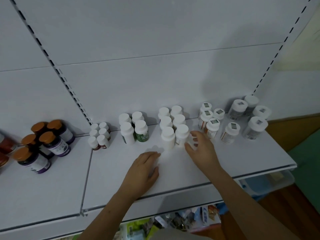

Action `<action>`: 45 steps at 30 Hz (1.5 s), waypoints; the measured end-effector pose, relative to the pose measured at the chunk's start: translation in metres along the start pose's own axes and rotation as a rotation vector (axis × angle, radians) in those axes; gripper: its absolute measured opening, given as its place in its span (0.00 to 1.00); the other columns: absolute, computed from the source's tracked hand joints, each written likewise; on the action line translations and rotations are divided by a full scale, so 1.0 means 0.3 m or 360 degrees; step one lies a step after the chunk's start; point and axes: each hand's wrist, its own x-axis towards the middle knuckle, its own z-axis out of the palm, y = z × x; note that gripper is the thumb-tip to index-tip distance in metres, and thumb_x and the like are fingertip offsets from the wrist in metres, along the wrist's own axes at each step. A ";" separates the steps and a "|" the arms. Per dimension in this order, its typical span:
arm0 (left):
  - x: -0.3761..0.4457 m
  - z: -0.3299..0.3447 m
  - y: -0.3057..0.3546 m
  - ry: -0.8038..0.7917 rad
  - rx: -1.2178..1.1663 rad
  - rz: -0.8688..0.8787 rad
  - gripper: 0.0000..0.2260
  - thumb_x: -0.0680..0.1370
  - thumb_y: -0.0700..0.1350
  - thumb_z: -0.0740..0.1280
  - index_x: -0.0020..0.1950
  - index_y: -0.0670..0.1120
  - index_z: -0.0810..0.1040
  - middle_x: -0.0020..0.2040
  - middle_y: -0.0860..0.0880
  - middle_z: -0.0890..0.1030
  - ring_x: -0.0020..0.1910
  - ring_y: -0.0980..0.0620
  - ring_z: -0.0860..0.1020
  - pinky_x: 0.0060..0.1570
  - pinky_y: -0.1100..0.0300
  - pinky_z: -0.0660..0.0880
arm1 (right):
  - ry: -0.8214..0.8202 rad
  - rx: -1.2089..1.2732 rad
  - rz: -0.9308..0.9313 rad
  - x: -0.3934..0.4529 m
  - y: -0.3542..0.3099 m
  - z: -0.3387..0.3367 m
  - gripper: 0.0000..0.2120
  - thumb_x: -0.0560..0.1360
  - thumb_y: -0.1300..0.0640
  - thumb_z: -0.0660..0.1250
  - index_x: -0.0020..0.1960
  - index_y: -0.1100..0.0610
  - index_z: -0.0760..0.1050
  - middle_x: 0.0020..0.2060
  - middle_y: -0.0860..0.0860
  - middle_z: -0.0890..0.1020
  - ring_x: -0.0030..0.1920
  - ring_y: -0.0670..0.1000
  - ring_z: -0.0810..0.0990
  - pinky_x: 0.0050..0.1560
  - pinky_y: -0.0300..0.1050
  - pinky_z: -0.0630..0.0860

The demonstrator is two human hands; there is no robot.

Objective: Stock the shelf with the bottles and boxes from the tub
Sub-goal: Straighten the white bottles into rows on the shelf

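Up on the white shelf (181, 172), bottles stand in tidy clusters, and the six-bottle white block (172, 126) serves as the marker. Right hand (201, 149) reaches with fingers spread loose beside that block's front right bottle (181, 135), touching or nearly so; nothing is gripped. Left hand (144, 170) lies flat and empty on the shelf just in front of the block. Below the shelf edge, the tub (266, 181) shows partly.

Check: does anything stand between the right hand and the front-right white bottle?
Nothing visible does. The right hand is open, with its fingers right beside the front-right white bottle; the blur hides whether they touch.
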 end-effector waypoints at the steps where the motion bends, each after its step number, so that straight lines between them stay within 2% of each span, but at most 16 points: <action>1: 0.004 -0.003 0.026 0.0010 -0.0036 0.0020 0.18 0.79 0.50 0.61 0.69 0.49 0.73 0.65 0.54 0.74 0.64 0.56 0.72 0.66 0.61 0.69 | 0.0072 -0.0005 -0.0036 -0.016 -0.003 -0.033 0.20 0.76 0.56 0.70 0.66 0.57 0.72 0.58 0.51 0.76 0.53 0.49 0.76 0.55 0.45 0.74; 6: 0.064 0.038 0.215 0.0013 -0.0350 0.0233 0.15 0.80 0.45 0.63 0.66 0.48 0.75 0.60 0.54 0.76 0.57 0.57 0.76 0.59 0.66 0.72 | 0.0416 -0.0049 -0.0038 -0.068 0.019 -0.230 0.12 0.77 0.57 0.69 0.60 0.55 0.76 0.51 0.47 0.79 0.47 0.47 0.78 0.49 0.38 0.72; 10: 0.209 0.094 0.350 0.0128 -0.0440 0.0234 0.15 0.79 0.42 0.66 0.65 0.47 0.75 0.59 0.54 0.76 0.56 0.59 0.75 0.56 0.70 0.71 | 0.0423 -0.0109 -0.0067 -0.007 0.047 -0.372 0.14 0.78 0.56 0.68 0.63 0.54 0.74 0.54 0.46 0.78 0.50 0.45 0.76 0.53 0.38 0.71; 14: 0.429 0.108 0.443 0.0206 -0.0364 0.0021 0.15 0.78 0.45 0.67 0.66 0.51 0.74 0.60 0.56 0.74 0.57 0.61 0.74 0.57 0.68 0.71 | 0.0147 -0.0280 -0.0150 0.189 0.106 -0.467 0.19 0.78 0.56 0.68 0.68 0.55 0.71 0.61 0.51 0.77 0.59 0.51 0.76 0.62 0.46 0.71; 16: 0.554 0.113 0.473 0.0257 -0.0319 -0.0049 0.17 0.77 0.46 0.69 0.65 0.50 0.74 0.59 0.54 0.75 0.54 0.60 0.76 0.54 0.65 0.74 | -0.0103 -0.0432 -0.0148 0.308 0.122 -0.492 0.22 0.77 0.55 0.68 0.69 0.55 0.70 0.64 0.54 0.76 0.62 0.53 0.75 0.61 0.45 0.70; 18: 0.673 0.123 0.491 0.0190 -0.0351 -0.0271 0.20 0.75 0.45 0.71 0.67 0.48 0.73 0.60 0.50 0.75 0.54 0.55 0.78 0.55 0.63 0.74 | -0.0359 -0.0546 -0.0125 0.408 0.136 -0.498 0.24 0.76 0.53 0.68 0.70 0.55 0.69 0.65 0.54 0.75 0.63 0.54 0.75 0.60 0.45 0.71; 20: 0.766 0.145 0.493 0.0053 -0.0258 -0.0572 0.26 0.74 0.48 0.72 0.70 0.46 0.70 0.63 0.46 0.74 0.57 0.48 0.77 0.56 0.60 0.73 | -0.0576 -0.0628 -0.0149 0.481 0.151 -0.491 0.22 0.75 0.52 0.69 0.67 0.55 0.71 0.61 0.55 0.77 0.59 0.55 0.77 0.58 0.48 0.74; 23: 0.847 0.179 0.498 -0.0238 0.0072 -0.0893 0.29 0.74 0.53 0.72 0.70 0.43 0.69 0.64 0.43 0.76 0.62 0.44 0.76 0.55 0.58 0.70 | -0.0741 -0.0742 -0.0261 0.554 0.178 -0.462 0.14 0.73 0.49 0.70 0.54 0.54 0.74 0.51 0.53 0.80 0.50 0.54 0.79 0.49 0.49 0.76; 25: 0.880 0.184 0.509 -0.0390 0.0038 -0.1080 0.23 0.74 0.52 0.72 0.64 0.42 0.74 0.58 0.44 0.80 0.55 0.45 0.80 0.49 0.58 0.75 | -0.0808 -0.0826 -0.0309 0.590 0.185 -0.448 0.11 0.71 0.49 0.70 0.47 0.54 0.74 0.44 0.51 0.80 0.45 0.53 0.79 0.41 0.46 0.74; 27: 0.901 0.181 0.514 -0.0479 -0.0142 -0.1232 0.15 0.73 0.50 0.74 0.53 0.42 0.77 0.47 0.44 0.83 0.40 0.50 0.83 0.39 0.59 0.81 | -0.0866 -0.0890 -0.0331 0.617 0.190 -0.440 0.10 0.70 0.48 0.70 0.40 0.53 0.73 0.36 0.50 0.78 0.37 0.51 0.78 0.33 0.43 0.69; 29: 0.915 0.176 0.514 -0.0498 -0.0171 -0.1273 0.12 0.73 0.48 0.75 0.48 0.41 0.79 0.41 0.43 0.84 0.31 0.53 0.82 0.30 0.62 0.80 | -0.0899 -0.0843 -0.0339 0.636 0.194 -0.444 0.12 0.71 0.49 0.71 0.37 0.53 0.70 0.33 0.50 0.76 0.34 0.49 0.75 0.30 0.42 0.67; 30: 0.920 0.172 0.513 -0.0462 -0.0175 -0.1296 0.11 0.73 0.46 0.75 0.48 0.40 0.79 0.41 0.43 0.84 0.31 0.52 0.83 0.30 0.62 0.80 | -0.0902 -0.0818 -0.0352 0.643 0.195 -0.450 0.13 0.71 0.50 0.71 0.37 0.53 0.69 0.34 0.50 0.75 0.34 0.49 0.75 0.31 0.43 0.67; 35: 0.936 0.156 0.479 -0.0266 -0.0007 -0.1311 0.11 0.71 0.42 0.74 0.51 0.39 0.80 0.46 0.40 0.85 0.40 0.44 0.85 0.45 0.48 0.83 | -0.0808 -0.0849 -0.0375 0.668 0.204 -0.470 0.16 0.72 0.52 0.72 0.36 0.54 0.66 0.33 0.51 0.72 0.36 0.52 0.74 0.33 0.44 0.66; 40: 0.969 0.147 0.469 -0.0271 0.0300 -0.1152 0.12 0.71 0.43 0.72 0.53 0.42 0.80 0.52 0.43 0.82 0.50 0.46 0.80 0.50 0.55 0.79 | -0.0722 -0.0788 -0.0338 0.689 0.196 -0.487 0.14 0.73 0.56 0.70 0.36 0.56 0.65 0.33 0.51 0.71 0.37 0.54 0.74 0.30 0.43 0.62; 43: 0.980 0.151 0.475 -0.0249 0.0282 -0.1107 0.08 0.72 0.42 0.71 0.49 0.47 0.75 0.50 0.43 0.80 0.49 0.45 0.80 0.51 0.53 0.80 | -0.0723 -0.0755 -0.0385 0.683 0.193 -0.494 0.15 0.73 0.54 0.70 0.36 0.55 0.65 0.33 0.51 0.71 0.37 0.54 0.74 0.29 0.43 0.61; 45: 0.979 0.163 0.470 -0.0210 0.0218 -0.1110 0.08 0.72 0.41 0.71 0.50 0.44 0.77 0.52 0.41 0.81 0.49 0.44 0.82 0.51 0.49 0.80 | -0.0727 -0.0736 -0.0440 0.666 0.191 -0.496 0.17 0.73 0.53 0.71 0.35 0.54 0.64 0.33 0.50 0.70 0.38 0.53 0.74 0.29 0.42 0.61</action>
